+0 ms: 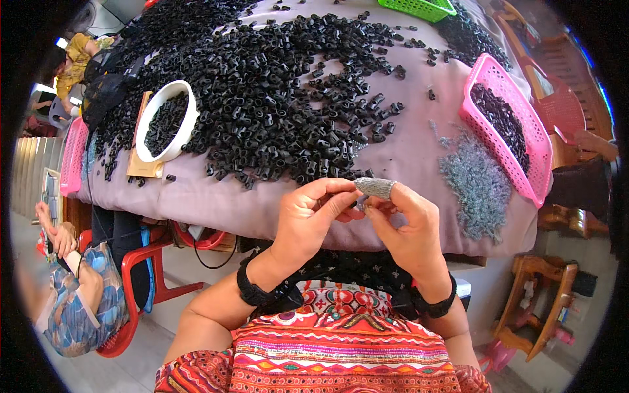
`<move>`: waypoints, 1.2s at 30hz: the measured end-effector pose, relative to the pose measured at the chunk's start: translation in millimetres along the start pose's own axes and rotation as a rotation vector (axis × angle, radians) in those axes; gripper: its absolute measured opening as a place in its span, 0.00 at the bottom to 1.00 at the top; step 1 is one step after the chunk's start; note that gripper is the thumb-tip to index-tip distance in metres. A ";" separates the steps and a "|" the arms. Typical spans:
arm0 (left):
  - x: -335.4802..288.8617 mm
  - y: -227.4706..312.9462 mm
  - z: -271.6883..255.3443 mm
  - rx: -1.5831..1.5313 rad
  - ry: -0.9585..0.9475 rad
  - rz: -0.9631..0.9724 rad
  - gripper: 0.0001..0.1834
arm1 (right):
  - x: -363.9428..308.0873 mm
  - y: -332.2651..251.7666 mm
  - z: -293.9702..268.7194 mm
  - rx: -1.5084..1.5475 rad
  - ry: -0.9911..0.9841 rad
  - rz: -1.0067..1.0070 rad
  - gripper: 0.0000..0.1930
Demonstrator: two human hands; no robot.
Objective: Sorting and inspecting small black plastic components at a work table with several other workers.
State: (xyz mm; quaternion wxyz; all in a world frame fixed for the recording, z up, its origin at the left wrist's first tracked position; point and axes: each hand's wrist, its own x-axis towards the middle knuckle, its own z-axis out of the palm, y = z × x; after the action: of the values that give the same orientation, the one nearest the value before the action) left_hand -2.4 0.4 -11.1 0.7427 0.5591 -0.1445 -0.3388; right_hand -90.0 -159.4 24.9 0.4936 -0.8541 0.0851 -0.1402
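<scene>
Both of my hands meet just above the near edge of the cloth, fingertips almost touching. My left hand (303,213) pinches a small black plastic piece (358,205), mostly hidden by the fingers. My right hand (414,228) is closed in a pinch beside it; what its fingertips hold is too small to make out. A grey knitted finger sleeve (375,187) covers the right index finger. Right beyond my hands spreads a large heap of black plastic pieces (282,98), ring-shaped with openings. To the right lies a pile of small grey-blue pieces (475,187).
A white bowl (190,108) of small black parts stands at left on a brown cardboard piece (145,168). At right a pink basket (540,154) holds black parts; a green basket (419,8) is at the far edge. Another person (82,288) sits at left by a red chair (131,275).
</scene>
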 end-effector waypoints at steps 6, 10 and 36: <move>-2.7 2.1 6.4 0.109 -0.072 0.050 0.12 | 2.2 -3.1 1.3 -0.056 0.029 -0.062 0.10; -8.3 -1.0 5.2 0.425 -0.094 0.117 0.11 | -1.9 -5.2 -1.2 -0.192 -0.062 -0.131 0.12; -11.8 0.0 -7.7 -0.014 -0.095 -0.093 0.11 | 31.3 26.8 -33.2 -0.450 -0.054 -0.024 0.06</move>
State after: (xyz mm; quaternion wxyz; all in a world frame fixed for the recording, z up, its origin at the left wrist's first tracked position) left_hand -6.4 13.8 -11.6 0.7222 0.5434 -0.1512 -0.4003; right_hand -71.3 -208.9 22.2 0.2910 -0.9471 0.0909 -0.1006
